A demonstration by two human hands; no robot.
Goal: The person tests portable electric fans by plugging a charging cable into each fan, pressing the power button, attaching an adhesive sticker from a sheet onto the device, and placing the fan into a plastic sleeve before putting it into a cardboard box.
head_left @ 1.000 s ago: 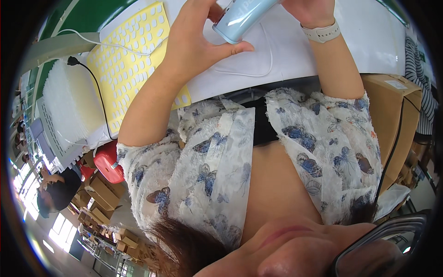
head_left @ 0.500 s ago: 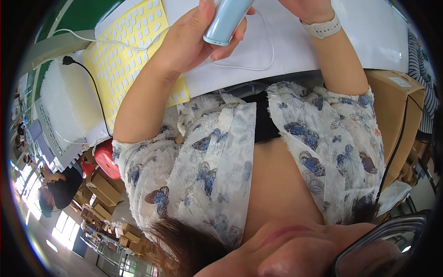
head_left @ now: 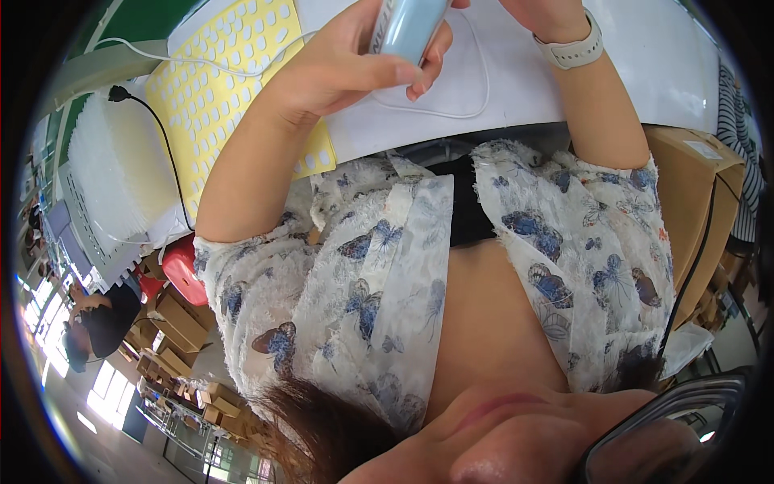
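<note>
Head, two hands (head_left: 343, 68) (head_left: 555, 18), seemingly one held cylinder (head_left: 409, 34)

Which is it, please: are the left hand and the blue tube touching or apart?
Touching: the head view shows the left hand gripping the blue tube, thumb across its lower end.

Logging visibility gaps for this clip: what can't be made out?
Head view: far end of the light-blue cylinder, cut off by the upper edge.
Head view: whether the right hand touches it; that edge crops the hand.
Head view: part of the yellow sticker sheet, behind the left forearm.
</note>
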